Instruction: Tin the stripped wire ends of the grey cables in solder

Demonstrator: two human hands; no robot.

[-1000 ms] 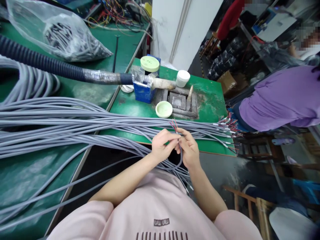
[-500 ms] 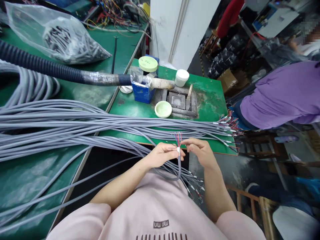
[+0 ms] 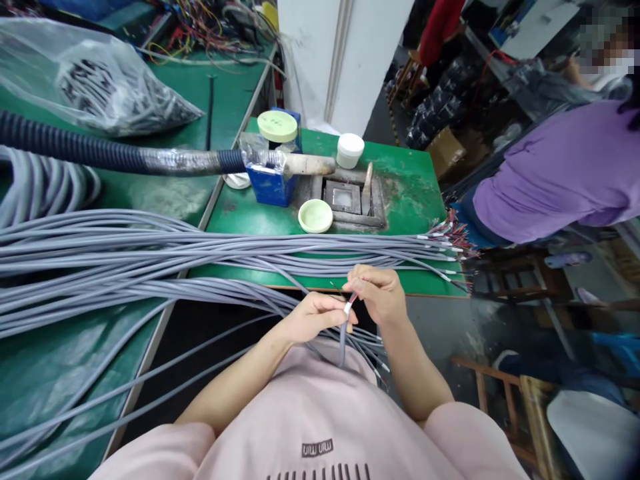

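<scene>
My left hand [image 3: 316, 318] is closed around the end of a grey cable [image 3: 343, 340], just at its white band. From that band a few thin coloured wires [image 3: 354, 296] stick out, and my right hand [image 3: 379, 291] has its fingers pinched on them. One dark thin wire [image 3: 335, 287] points off to the left, apart from the rest. My right fingers hide most of the wire tips. Behind both hands a thick bundle of grey cables [image 3: 240, 248] runs across the green table, its stripped ends [image 3: 453, 240] fanned out at the right.
Beyond the cables, a square metal pot [image 3: 343, 198] is set in the table [image 3: 410, 200], with a light green dish [image 3: 315, 217] and a white tub [image 3: 350, 151] beside it. A ribbed hose [image 3: 115, 157] rests on a blue box [image 3: 270, 185]. A person in purple [image 3: 560, 173] is at the right.
My right hand has moved left and closed on the coloured wires, which stood fanned upward before. The cable end now leans toward the right. The whole view has shifted slightly.
</scene>
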